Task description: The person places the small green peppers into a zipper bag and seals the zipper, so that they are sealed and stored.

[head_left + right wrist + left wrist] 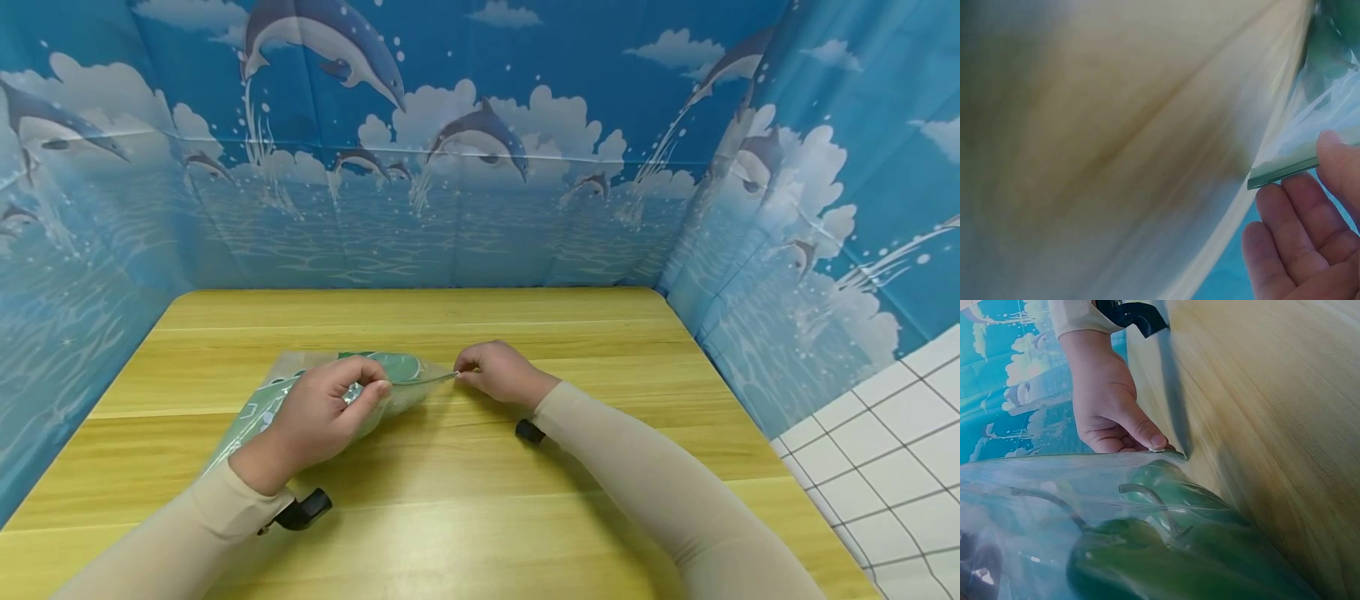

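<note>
A clear resealable bag (405, 396) with a green print lies tilted on the table, its zip edge raised. My left hand (318, 417) pinches that edge between thumb and fingers. At the right end of the edge my right hand (498, 371) pinches the corner; a small pale piece shows under its thumb in the left wrist view. Through the plastic in that view are green, stemmed fruits or vegetables (1129, 550) and something dark purple. A green zip strip (1282, 172) lies between a thumb and fingers in the right wrist view. Left fingers other than thumb and index are partly hidden.
The yellow wood-grain table (525, 508) carries the bag on its left half. Blue dolphin-print curtains (450, 208) close off the back and both sides. White tiling (885, 450) shows at the right. Black devices are strapped under both wrists.
</note>
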A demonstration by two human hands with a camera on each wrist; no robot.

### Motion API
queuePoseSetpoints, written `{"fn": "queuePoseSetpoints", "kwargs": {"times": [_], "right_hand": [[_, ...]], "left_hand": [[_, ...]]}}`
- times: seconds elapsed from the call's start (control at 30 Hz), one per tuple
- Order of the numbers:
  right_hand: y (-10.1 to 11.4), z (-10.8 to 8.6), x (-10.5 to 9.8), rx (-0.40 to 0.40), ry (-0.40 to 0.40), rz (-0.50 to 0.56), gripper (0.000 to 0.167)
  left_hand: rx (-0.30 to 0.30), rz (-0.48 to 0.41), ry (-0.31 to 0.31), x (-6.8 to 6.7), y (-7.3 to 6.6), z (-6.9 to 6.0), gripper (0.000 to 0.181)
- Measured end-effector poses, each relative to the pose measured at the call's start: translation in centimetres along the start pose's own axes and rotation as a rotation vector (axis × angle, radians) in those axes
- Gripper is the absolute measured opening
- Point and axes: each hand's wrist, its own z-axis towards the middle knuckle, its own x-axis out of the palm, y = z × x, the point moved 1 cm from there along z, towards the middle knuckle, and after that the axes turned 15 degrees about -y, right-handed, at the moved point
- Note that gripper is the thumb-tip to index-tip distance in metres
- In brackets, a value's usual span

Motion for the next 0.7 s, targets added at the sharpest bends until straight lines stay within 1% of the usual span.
{"fn": "queuePoseSetpoints", "kwargs": {"times": [0.33,0.7], "right_hand": [[-0.42,0.24,0.19,-0.002,0.006,-0.017,0.011],[-0.84,0.59,0.26,0.027,0.020,-0.016,0.010]], "left_hand": [[-0.002,-0.007,-0.005,-0.05,0.07,-0.14,0.020],[-0.010,-0.002,-0.009,0.08,0.09,-0.25,0.020]]}}
